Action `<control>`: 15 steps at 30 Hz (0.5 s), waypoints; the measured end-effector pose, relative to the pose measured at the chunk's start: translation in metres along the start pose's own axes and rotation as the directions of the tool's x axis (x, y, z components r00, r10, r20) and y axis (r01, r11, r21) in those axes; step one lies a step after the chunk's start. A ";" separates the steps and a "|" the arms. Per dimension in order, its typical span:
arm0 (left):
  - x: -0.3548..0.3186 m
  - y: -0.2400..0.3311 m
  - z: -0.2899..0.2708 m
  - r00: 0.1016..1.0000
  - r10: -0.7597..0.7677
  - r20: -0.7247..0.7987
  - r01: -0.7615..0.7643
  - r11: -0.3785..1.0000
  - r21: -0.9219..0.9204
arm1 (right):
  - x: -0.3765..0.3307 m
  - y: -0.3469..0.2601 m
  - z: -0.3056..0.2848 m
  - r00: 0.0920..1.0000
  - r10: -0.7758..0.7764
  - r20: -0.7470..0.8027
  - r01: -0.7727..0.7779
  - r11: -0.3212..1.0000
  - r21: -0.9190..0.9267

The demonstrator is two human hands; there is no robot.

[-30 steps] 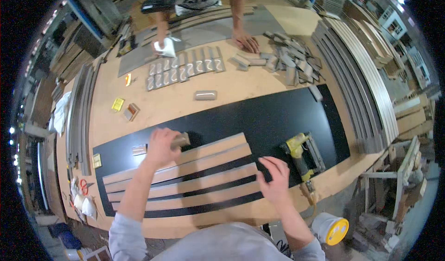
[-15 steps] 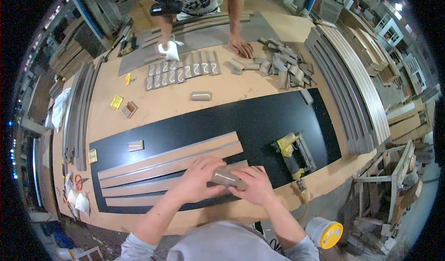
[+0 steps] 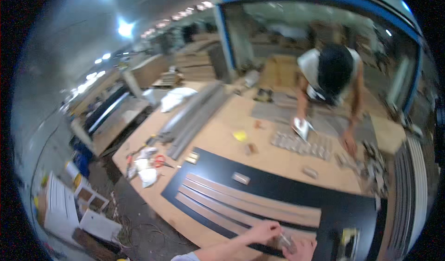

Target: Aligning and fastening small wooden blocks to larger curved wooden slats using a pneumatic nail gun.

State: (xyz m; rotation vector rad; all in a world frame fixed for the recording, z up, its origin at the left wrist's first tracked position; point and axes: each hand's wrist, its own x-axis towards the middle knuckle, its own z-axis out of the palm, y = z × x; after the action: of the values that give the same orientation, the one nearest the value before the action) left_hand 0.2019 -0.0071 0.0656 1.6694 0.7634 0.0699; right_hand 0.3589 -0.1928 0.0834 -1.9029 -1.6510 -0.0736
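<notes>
Low in the picture, my right hand (image 3: 302, 249) is closed round a small grey-brown block (image 3: 288, 243). My left hand (image 3: 263, 232) is closed at the block's upper left end; blur hides the exact contact of its fingertips. Beneath my hands lie several long brown strips (image 3: 259, 200) with grey edges, set side by side on a black panel (image 3: 345, 214). Another small block (image 3: 241, 178) rests on the panel beyond the strips. A yellow and black nail gun (image 3: 348, 243) lies to the right of my hands, partly cut off by the picture's edge.
Across the table (image 3: 218, 140), a co-worker holds a white bottle (image 3: 301, 128) over rows of small pieces (image 3: 296, 143). Loose pieces (image 3: 374, 168) are heaped at right. Long grey profiles (image 3: 197, 115) lie at left, near red-handled scissors (image 3: 160, 160) and a white bag (image 3: 147, 177).
My view has swung left and up, so my hands and the panel appear lower and farther right. The block remains at my hands. The co-worker is still bent over the pieces with the bottle.
</notes>
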 end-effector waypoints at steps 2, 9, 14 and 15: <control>-0.022 0.013 -0.006 0.990 -0.142 0.004 0.142 0.987 -0.077 | 0.002 -0.014 0.003 0.998 -0.023 0.053 0.021 0.999 0.034; -0.053 -0.013 -0.012 0.999 -0.047 0.008 0.048 0.983 -0.175 | -0.005 -0.027 0.024 1.000 0.025 0.003 -0.024 0.999 -0.030; -0.050 -0.031 -0.014 0.991 -0.037 0.131 0.081 0.935 -0.346 | -0.005 -0.022 0.028 1.000 -0.006 -0.009 0.005 0.999 -0.044; -0.047 -0.038 -0.013 0.990 0.012 0.141 0.036 0.941 -0.336 | -0.006 -0.021 0.028 1.000 0.004 -0.002 -0.004 0.999 -0.037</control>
State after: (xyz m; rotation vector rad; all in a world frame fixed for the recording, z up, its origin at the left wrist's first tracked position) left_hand 0.1425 -0.0181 0.0514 1.3274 0.6151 0.0692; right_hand 0.3285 -0.1843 0.0670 -1.9330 -1.6544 -0.1051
